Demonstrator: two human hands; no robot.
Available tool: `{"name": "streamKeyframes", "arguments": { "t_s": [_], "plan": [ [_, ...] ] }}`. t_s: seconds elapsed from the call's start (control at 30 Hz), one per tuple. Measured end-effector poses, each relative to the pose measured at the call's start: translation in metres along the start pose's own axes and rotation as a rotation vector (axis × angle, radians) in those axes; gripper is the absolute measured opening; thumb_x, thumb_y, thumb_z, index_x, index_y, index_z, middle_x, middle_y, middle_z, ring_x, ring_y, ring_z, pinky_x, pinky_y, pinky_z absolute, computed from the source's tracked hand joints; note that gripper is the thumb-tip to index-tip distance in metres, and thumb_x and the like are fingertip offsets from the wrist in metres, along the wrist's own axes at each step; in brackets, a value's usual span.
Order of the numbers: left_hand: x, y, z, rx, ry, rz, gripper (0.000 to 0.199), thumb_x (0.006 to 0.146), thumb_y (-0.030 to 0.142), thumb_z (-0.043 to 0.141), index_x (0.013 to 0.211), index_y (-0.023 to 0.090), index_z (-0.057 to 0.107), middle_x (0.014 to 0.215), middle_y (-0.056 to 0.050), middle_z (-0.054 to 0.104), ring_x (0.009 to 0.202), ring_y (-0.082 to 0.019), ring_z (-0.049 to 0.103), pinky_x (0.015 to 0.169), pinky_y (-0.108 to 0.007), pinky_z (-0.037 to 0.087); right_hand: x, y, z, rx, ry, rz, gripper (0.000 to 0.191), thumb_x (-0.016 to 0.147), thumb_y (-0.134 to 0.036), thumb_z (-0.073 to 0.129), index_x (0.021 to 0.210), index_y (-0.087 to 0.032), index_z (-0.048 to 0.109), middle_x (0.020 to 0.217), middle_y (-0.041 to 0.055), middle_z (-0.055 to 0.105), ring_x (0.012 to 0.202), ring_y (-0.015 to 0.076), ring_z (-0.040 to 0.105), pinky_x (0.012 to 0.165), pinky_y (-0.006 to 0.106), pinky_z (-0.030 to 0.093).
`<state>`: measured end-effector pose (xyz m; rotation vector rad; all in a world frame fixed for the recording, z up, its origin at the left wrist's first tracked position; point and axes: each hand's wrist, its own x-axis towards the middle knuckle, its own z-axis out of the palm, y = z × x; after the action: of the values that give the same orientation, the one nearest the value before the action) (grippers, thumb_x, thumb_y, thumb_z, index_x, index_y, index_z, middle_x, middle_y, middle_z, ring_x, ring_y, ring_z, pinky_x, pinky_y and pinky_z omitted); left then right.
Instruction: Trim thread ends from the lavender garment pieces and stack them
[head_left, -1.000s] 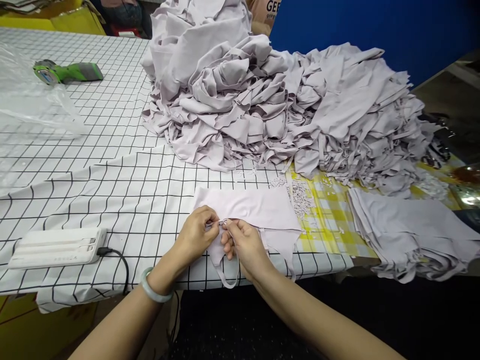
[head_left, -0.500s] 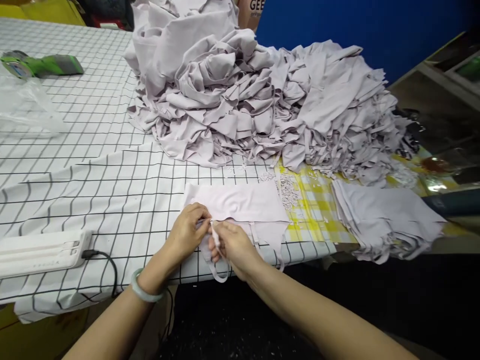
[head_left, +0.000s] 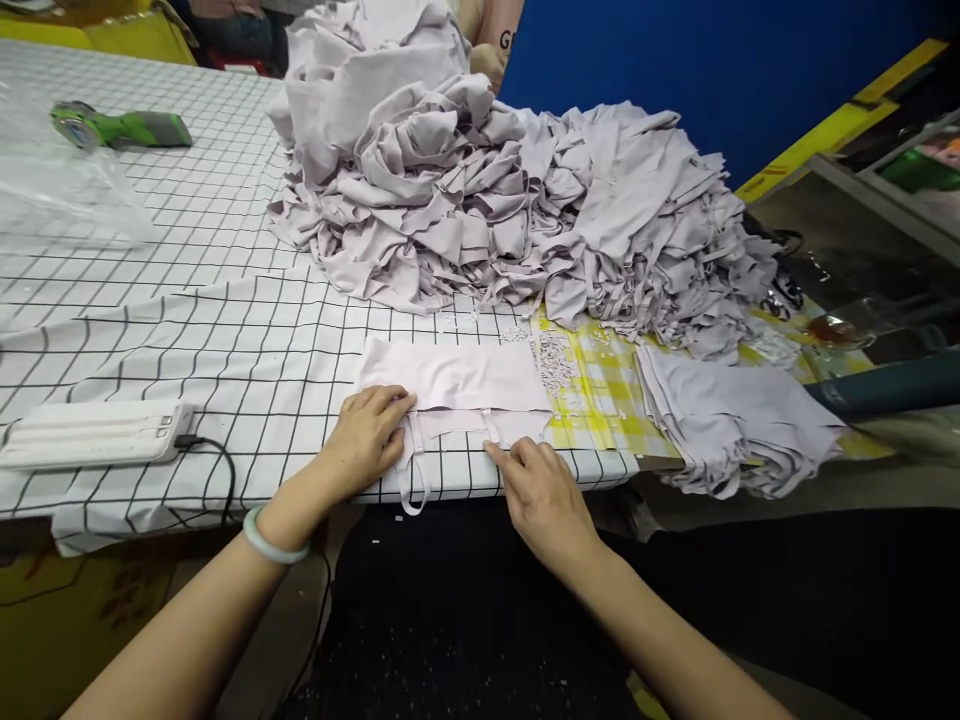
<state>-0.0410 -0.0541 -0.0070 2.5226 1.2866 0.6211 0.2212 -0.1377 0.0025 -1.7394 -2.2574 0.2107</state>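
Observation:
A pale lilac cloth piece (head_left: pixel 457 375) lies flat at the table's front edge. My left hand (head_left: pixel 367 430) rests at its lower left corner, fingers spread and fingertips on the cloth. From the lower edge a thin looped strap (head_left: pixel 415 480) hangs over the table edge, just right of my left hand. My right hand (head_left: pixel 536 485) is at the lower edge, its index finger reaching to a second strap (head_left: pixel 489 425); the other fingers are curled. Whether it pinches that strap is too small to tell.
Large heaps of lilac cloth (head_left: pixel 420 170) stand behind. A cloth stack (head_left: pixel 735 410) lies at right, beside small scraps (head_left: pixel 555 360). At left are a power bank (head_left: pixel 97 435) with cable and a green tool (head_left: pixel 120 128). A person's hand (head_left: pixel 489 65) shows behind the heap.
My right hand has moved right, away from my left hand, to the second strap. The left strap now hangs free. The view has shifted, and a person's hand has appeared behind the heap.

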Motion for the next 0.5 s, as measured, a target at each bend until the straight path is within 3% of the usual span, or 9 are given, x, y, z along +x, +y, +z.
{"name": "streamKeyframes", "arguments": {
  "t_s": [0.1, 0.2, 0.3, 0.4, 0.5],
  "plan": [
    [-0.024, 0.024, -0.004, 0.001, 0.156, 0.023, 0.025, 0.091, 0.025, 0.056, 0.114, 0.018, 0.060, 0.114, -0.014, 0.063, 0.105, -0.029, 0.057, 0.088, -0.044, 0.045, 0.003, 0.007, -0.004, -0.060, 0.015, -0.035, 0.044, 0.094, -0.011, 0.040, 0.130, -0.021, 0.064, 0.083, 0.0093, 0.058, 0.075, 0.0236, 0.050, 0.068, 0.038, 0.044],
    [-0.054, 0.057, 0.006, 0.046, 0.158, 0.025, 0.021, 0.088, 0.039, 0.066, 0.094, 0.019, 0.061, 0.087, -0.007, 0.062, 0.080, -0.023, 0.053, 0.071, -0.036, 0.045, 0.014, 0.012, -0.015, -0.029, 0.033, -0.081, 0.041, 0.095, -0.013, 0.040, 0.121, -0.022, 0.070, 0.083, 0.0098, 0.060, 0.076, 0.0239, 0.052, 0.068, 0.039, 0.045],
    [-0.071, 0.078, 0.024, 0.140, 0.134, -0.059, 0.007, 0.092, 0.025, 0.060, 0.088, 0.019, 0.061, 0.083, -0.007, 0.061, 0.076, -0.022, 0.050, 0.069, -0.036, 0.042, 0.041, 0.011, -0.018, 0.052, 0.093, -0.168, 0.041, 0.100, -0.022, 0.038, 0.132, -0.022, 0.063, 0.115, 0.0130, 0.066, 0.110, 0.0285, 0.057, 0.093, 0.046, 0.046],
    [-0.077, 0.080, 0.024, 0.023, 0.174, -0.145, 0.012, 0.093, 0.015, 0.053, 0.085, 0.019, 0.061, 0.084, -0.006, 0.061, 0.079, -0.021, 0.051, 0.073, -0.036, 0.044, 0.071, 0.007, -0.006, 0.063, -0.094, -0.254, 0.051, 0.102, -0.038, 0.037, 0.151, -0.023, 0.042, 0.154, 0.0094, 0.045, 0.146, 0.0295, 0.032, 0.118, 0.053, 0.025],
    [-0.084, 0.072, 0.001, -0.272, 0.068, -0.248, 0.011, 0.092, 0.022, 0.058, 0.081, 0.020, 0.060, 0.084, -0.004, 0.059, 0.080, -0.018, 0.055, 0.074, -0.033, 0.048, 0.088, 0.008, 0.009, 0.066, -0.355, -0.259, 0.061, 0.101, -0.048, 0.035, 0.156, -0.021, 0.031, 0.164, 0.0078, 0.027, 0.153, 0.0287, 0.017, 0.122, 0.055, 0.014]
  ]
}}
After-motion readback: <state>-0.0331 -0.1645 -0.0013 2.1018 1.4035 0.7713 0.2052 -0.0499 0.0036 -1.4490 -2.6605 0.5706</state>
